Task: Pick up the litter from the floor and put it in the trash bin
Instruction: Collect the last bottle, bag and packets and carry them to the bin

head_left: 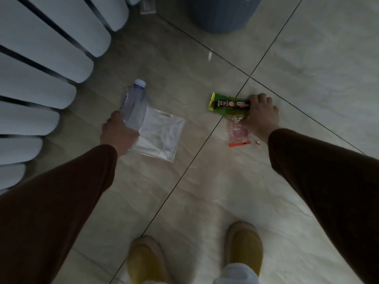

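A clear bottle (134, 103) lies on the floor (205, 191), the left hand (119, 133) wrapped around its base over a plastic bag (162, 136). At three o'clock, the right hand (262, 113) closes on a green wrapper (227, 104). The bin (221, 13) stands at twelve.

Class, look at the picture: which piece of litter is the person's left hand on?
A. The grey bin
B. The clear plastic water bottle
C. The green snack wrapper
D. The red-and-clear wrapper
B: the left hand wraps the base of the clear plastic water bottle, while the right hand is on the green snack wrapper.
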`<state>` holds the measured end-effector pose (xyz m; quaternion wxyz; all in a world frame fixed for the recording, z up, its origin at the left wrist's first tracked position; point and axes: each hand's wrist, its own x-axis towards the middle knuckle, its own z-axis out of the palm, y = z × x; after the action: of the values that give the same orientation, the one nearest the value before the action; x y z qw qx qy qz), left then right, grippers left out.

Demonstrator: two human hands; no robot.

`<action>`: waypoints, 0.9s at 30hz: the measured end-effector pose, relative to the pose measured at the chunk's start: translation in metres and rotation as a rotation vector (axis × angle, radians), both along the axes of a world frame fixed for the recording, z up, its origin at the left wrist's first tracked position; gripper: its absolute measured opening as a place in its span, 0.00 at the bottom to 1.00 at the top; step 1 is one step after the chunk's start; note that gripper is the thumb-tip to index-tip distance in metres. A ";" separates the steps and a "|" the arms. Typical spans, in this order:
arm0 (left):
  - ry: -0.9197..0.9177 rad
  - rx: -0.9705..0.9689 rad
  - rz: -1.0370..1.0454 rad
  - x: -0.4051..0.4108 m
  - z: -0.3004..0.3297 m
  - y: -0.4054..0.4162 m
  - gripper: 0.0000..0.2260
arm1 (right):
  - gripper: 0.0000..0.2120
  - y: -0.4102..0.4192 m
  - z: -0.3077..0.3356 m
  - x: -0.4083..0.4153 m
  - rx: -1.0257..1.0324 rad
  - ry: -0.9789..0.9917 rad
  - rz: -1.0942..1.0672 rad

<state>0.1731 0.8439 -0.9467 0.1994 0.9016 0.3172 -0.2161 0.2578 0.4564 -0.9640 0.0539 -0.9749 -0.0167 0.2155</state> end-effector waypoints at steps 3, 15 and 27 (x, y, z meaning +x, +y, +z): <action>0.048 -0.092 0.017 -0.002 -0.002 -0.004 0.28 | 0.21 0.003 -0.006 -0.002 -0.038 0.018 -0.012; -0.004 -0.518 0.195 -0.044 0.102 -0.099 0.28 | 0.04 -0.009 0.107 -0.060 0.527 0.317 -0.446; -0.159 -0.538 0.196 0.019 0.354 -0.168 0.30 | 0.07 -0.064 0.363 -0.013 0.616 0.390 -0.418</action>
<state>0.1921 0.6761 -0.5923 0.4753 0.7956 0.3176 -0.2007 0.2448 0.3926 -0.6008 0.3876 -0.8365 0.1283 0.3654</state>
